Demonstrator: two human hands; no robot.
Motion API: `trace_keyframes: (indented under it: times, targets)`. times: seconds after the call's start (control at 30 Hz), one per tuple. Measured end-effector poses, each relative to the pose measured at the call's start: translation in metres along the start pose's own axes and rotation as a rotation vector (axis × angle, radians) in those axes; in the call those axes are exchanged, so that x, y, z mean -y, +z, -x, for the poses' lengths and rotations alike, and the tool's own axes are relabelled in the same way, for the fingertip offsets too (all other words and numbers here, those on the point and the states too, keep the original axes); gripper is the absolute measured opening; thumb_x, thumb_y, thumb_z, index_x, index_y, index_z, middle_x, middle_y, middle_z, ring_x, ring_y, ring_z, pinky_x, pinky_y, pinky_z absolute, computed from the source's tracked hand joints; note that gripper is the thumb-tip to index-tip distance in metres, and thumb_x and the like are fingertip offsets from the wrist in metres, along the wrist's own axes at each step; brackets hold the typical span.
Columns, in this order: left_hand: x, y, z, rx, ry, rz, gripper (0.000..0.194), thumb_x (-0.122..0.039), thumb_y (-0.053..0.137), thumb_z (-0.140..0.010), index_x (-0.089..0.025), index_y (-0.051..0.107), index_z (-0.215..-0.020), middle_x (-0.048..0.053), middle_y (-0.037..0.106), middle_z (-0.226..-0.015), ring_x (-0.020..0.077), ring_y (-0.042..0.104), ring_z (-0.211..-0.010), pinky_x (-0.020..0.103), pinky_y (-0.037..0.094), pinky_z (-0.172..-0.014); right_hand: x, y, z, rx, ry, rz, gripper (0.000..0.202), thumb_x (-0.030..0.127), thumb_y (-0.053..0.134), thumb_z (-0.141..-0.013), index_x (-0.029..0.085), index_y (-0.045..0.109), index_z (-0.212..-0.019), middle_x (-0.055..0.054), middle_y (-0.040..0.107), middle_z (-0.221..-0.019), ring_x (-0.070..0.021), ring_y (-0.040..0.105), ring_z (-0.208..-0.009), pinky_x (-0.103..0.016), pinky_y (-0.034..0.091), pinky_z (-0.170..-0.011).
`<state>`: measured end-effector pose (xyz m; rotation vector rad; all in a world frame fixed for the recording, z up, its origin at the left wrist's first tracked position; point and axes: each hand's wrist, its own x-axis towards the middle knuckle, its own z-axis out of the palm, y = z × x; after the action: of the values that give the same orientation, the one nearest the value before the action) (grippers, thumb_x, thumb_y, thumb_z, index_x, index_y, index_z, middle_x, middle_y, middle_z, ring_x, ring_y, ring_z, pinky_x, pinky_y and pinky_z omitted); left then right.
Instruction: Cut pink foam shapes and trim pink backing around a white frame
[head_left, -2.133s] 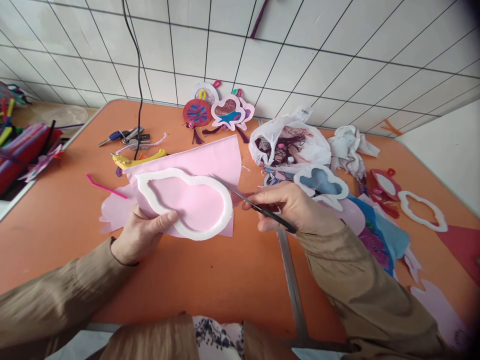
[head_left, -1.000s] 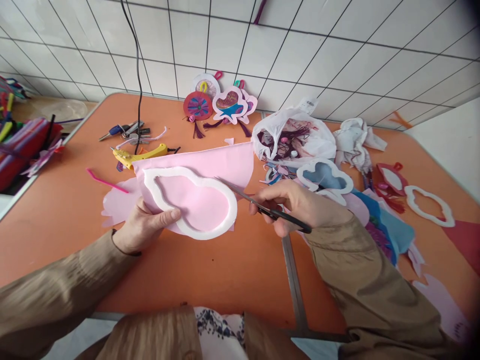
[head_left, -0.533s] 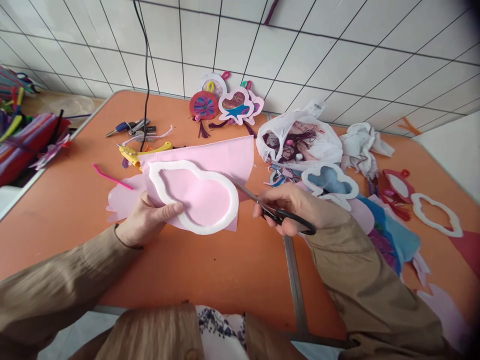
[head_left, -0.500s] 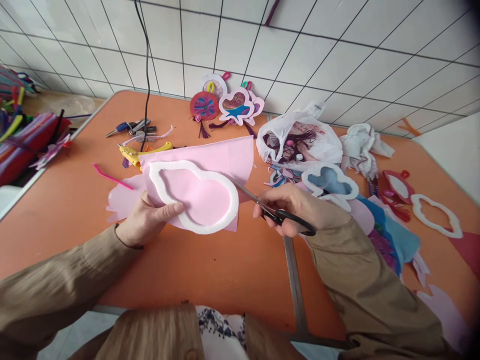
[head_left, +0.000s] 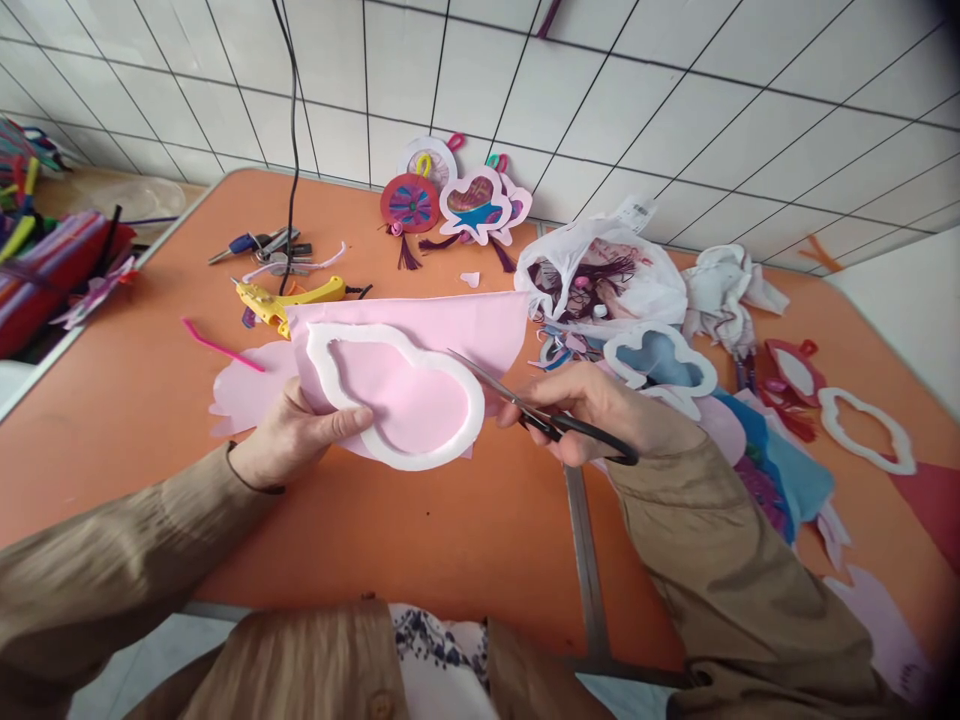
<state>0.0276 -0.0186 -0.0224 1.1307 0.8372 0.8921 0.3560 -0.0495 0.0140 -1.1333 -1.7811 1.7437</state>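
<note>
My left hand (head_left: 296,435) pinches a pink foam sheet (head_left: 480,318) with a white curvy frame (head_left: 446,452) lying on top of it, thumb on the frame's lower left edge. My right hand (head_left: 592,405) holds black-handled scissors (head_left: 555,425), fingers round the handles. The blades point up and left, over the sheet beside the frame's upper right edge. Both hands hold these things above the orange table (head_left: 375,560).
A yellow glue gun (head_left: 300,297) and keys (head_left: 266,245) are at the back left. Decorated ornaments (head_left: 409,203) lean on the tiled wall. A white plastic bag (head_left: 645,275) and foam cutouts (head_left: 660,360) lie to the right.
The sheet and frame have shifted slightly right, and the sheet's upper edge sits lower. The scissors' blades look closer together. A small pink scrap now shows behind the sheet.
</note>
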Motion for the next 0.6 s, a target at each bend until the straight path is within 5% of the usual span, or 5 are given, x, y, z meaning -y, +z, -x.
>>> trace_keyframes:
  times: [0.43,0.6]
  targets:
    - [-0.006,0.007,-0.001,0.009,-0.057,0.069,0.027,-0.025,0.093,-0.062,-0.016,0.081,-0.084,0.004,0.080,-0.077,0.0236,0.076,-0.072,0.033,0.067,-0.069,0.001,0.000,0.000,0.008,0.033,-0.117,0.062,0.060,0.086,-0.066,0.011,0.073,-0.102,0.005,0.046,-0.062,-0.0069,0.042,-0.052,-0.022,0.033,-0.048]
    - [-0.007,0.012,0.001,-0.021,-0.070,0.116,0.031,-0.022,0.094,-0.060,-0.017,0.080,-0.088,0.003,0.080,-0.079,0.0228,0.077,-0.073,0.030,0.066,-0.070,-0.005,0.001,-0.005,0.051,-0.055,-0.160,0.070,0.066,0.083,-0.066,0.008,0.071,-0.104,0.002,0.055,-0.065,-0.0074,0.051,-0.049,-0.021,0.036,-0.045]
